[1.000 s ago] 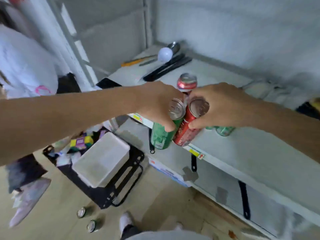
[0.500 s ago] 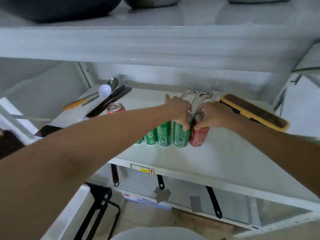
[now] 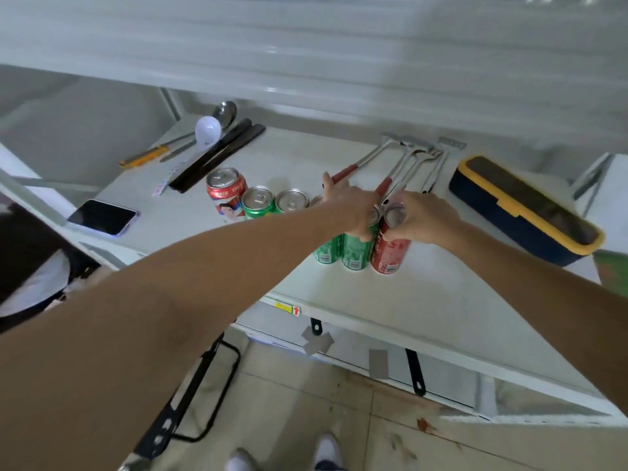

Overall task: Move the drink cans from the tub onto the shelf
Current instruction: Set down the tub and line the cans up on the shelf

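Left hand [image 3: 353,207] closed around green can [image 3: 356,248], right hand [image 3: 423,217] around red can [image 3: 389,251], both standing on shelf [image 3: 424,300]. Cans rigid, smooth, likely slippery; grip upper side wall.

The setting appeared to be a storeroom or kitchen storage area, fitted with white metal shelving [image 3: 390,300] that crossed the centre of the frame. Cooking utensils [image 3: 413,161], a ladle [image 3: 222,112] and a lidded box [image 3: 523,209] lay along the upper half beside drink cans [image 3: 258,202]. A tiled floor [image 3: 306,402] showed at the bottom.
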